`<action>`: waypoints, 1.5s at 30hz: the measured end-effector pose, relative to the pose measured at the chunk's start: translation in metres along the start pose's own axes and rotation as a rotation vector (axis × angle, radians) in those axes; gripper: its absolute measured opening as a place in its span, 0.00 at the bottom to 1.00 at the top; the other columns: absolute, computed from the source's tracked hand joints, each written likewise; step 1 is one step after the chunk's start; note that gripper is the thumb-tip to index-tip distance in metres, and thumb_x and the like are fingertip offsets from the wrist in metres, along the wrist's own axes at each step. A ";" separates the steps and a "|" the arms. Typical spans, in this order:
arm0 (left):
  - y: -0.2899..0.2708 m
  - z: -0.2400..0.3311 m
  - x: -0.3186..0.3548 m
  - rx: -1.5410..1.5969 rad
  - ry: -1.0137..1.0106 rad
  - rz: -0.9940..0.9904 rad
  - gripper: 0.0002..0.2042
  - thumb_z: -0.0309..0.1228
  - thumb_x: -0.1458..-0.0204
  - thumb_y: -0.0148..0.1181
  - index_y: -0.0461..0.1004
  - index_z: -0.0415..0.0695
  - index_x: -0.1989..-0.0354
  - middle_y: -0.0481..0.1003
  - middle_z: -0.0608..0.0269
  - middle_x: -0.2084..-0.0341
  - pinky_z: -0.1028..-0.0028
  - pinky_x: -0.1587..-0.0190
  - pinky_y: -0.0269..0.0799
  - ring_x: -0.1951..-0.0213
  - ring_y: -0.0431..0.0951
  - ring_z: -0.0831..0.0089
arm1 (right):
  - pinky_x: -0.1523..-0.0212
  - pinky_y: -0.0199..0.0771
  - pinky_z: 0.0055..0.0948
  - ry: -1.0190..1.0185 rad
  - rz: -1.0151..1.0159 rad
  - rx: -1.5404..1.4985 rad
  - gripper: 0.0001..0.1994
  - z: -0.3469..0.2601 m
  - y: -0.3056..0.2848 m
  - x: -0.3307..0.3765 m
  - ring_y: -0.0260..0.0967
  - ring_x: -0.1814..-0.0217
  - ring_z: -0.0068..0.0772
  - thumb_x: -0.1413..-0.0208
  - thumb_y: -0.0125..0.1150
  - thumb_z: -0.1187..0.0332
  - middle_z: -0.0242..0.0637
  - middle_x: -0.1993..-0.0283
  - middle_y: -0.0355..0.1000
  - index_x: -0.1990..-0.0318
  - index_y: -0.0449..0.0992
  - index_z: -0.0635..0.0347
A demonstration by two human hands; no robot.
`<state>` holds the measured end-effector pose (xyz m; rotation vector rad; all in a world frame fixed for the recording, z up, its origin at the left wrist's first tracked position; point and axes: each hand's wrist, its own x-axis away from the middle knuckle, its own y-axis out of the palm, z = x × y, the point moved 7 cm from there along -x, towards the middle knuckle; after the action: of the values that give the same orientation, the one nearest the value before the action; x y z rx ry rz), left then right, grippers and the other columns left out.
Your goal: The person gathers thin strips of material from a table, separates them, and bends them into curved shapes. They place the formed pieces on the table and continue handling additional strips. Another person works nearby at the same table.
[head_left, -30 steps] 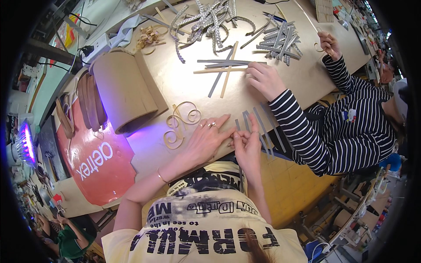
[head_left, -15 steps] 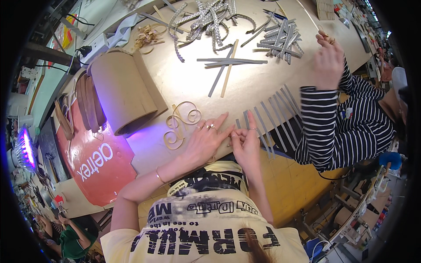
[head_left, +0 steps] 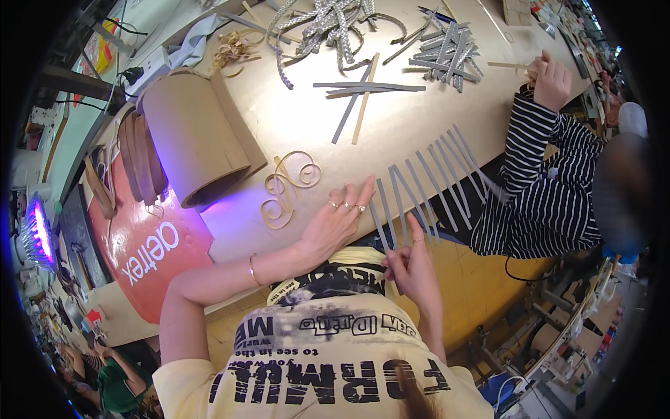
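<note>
My left hand (head_left: pixel 338 222) lies flat near the table's front edge, fingers stretched out and rings on them. Just to its right is a thin grey strip (head_left: pixel 383 213) that runs toward me over the edge. The thumb of my right hand (head_left: pixel 414 264) is bent in at that strip's near end, in a pinch, while the index finger points away from me. Part of the pinch is hidden. To the right, several more grey strips (head_left: pixel 434 185) lie side by side, their near ends past the edge. Curled tan strips (head_left: pixel 278 188) lie left of my left hand.
A curved brown sheet (head_left: pixel 195 133) stands at the left beside a red board (head_left: pixel 157 262). Braided cords (head_left: pixel 331 35), a pile of short braided pieces (head_left: pixel 447 56) and crossed strips (head_left: pixel 359 91) lie farther back. A co-worker's hand (head_left: pixel 551 80) at the right holds a pale strip.
My right hand has moved right and toward me, away from my left hand. My left hand has shifted slightly right. The co-worker's hand has moved right and the other person leans lower.
</note>
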<state>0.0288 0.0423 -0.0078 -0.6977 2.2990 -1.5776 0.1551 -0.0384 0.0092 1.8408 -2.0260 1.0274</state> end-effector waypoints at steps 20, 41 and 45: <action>-0.021 -0.049 0.031 1.054 -0.037 0.357 0.15 0.29 0.47 0.58 0.76 0.49 0.50 0.66 0.54 0.38 0.58 0.40 0.61 0.40 0.67 0.55 | 0.55 0.72 0.40 -0.770 0.211 0.579 0.09 -0.177 -0.002 -0.129 0.72 0.57 0.45 0.43 0.60 0.69 0.46 0.58 0.71 0.56 0.78 0.60; -0.034 -0.104 0.072 0.855 -0.397 0.515 0.16 0.27 0.55 0.67 0.78 0.53 0.55 0.71 0.59 0.44 0.58 0.39 0.57 0.44 0.71 0.62 | 0.55 0.67 0.31 -1.406 -0.109 1.482 0.04 -0.170 0.036 -0.152 0.69 0.56 0.31 0.52 0.60 0.71 0.33 0.64 0.71 0.70 0.78 0.59; -0.042 -0.124 0.079 1.007 -0.551 0.589 0.15 0.24 0.53 0.64 0.78 0.49 0.54 0.70 0.58 0.43 0.62 0.42 0.60 0.47 0.73 0.64 | 0.55 0.71 0.35 -1.350 -0.131 0.755 0.04 -0.202 0.018 -0.139 0.72 0.56 0.35 0.51 0.61 0.74 0.35 0.62 0.74 0.66 0.78 0.60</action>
<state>-0.0865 0.0875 0.0815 -0.1213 0.9613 -1.6610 0.1064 0.1953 0.0694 3.7248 -2.0299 0.4856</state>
